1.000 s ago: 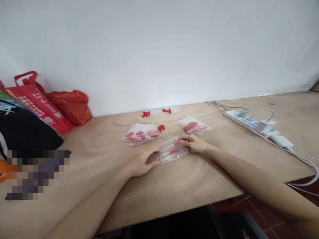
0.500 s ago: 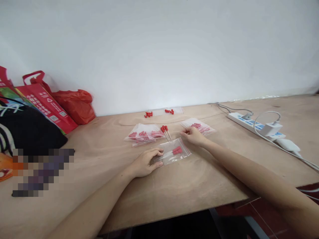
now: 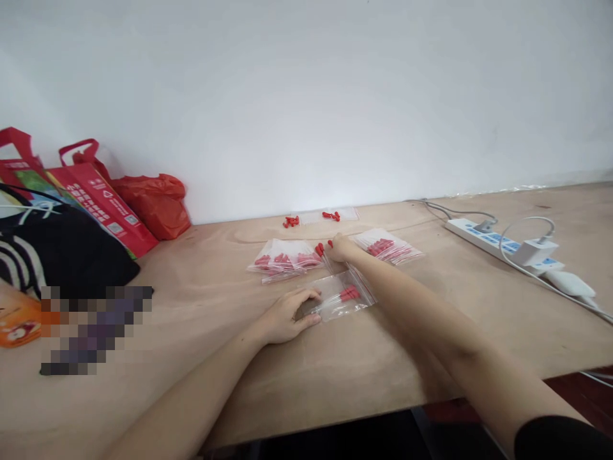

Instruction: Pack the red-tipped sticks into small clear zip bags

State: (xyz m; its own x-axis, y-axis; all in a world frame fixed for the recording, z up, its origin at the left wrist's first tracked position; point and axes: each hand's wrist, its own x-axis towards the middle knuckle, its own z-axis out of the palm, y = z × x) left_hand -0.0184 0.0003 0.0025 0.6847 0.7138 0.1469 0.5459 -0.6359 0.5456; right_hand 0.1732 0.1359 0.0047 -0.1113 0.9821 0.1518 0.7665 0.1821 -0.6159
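My left hand (image 3: pixel 290 316) holds the closed end of a clear zip bag (image 3: pixel 335 311), its thumb and fingers curled at the bag's left side. Inside that bag lie red-tipped sticks (image 3: pixel 349 293), tips toward the zip edge on the right. Beyond the bag, my right hand (image 3: pixel 341 248) is closed at a loose red-tipped stick (image 3: pixel 330 244); the hand partly hides it. Just left of these fingers shows another loose red tip (image 3: pixel 320 249).
Filled zip bags lie in a left pile (image 3: pixel 282 259) and a right pile (image 3: pixel 390 246). Near the wall are red pieces (image 3: pixel 290 222) and a flat bag (image 3: pixel 311 217). A power strip (image 3: pixel 483 239) with cables stands right; shopping bags (image 3: pixel 103 198) and a black bag (image 3: pixel 81 255) stand left.
My right hand has moved left and away from me, from beside the bag's zip end to the loose red-tipped sticks. My left hand stays at the bag.
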